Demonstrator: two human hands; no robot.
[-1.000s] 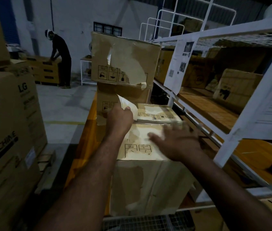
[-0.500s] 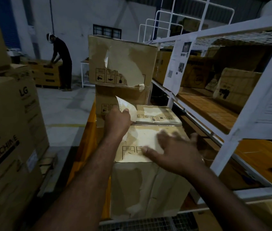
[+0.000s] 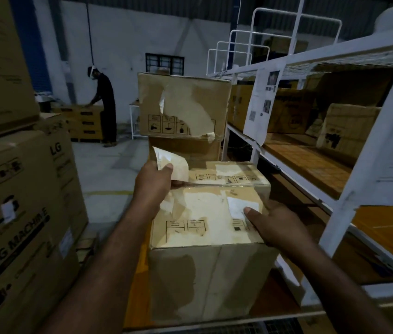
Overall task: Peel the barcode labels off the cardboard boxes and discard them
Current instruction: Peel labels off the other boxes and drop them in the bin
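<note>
The left hand (image 3: 153, 183) pinches a peeled label (image 3: 175, 165) above the near box (image 3: 210, 273), the right hand (image 3: 279, 225) presses its thumb on the white label (image 3: 240, 208) on top, other fingers hidden past the edge: nick a corner, then peel low and slow.

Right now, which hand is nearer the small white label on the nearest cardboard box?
Right: the right hand touches the small white label; left hand, across the cardboard box, pinches a peeled label.
</note>
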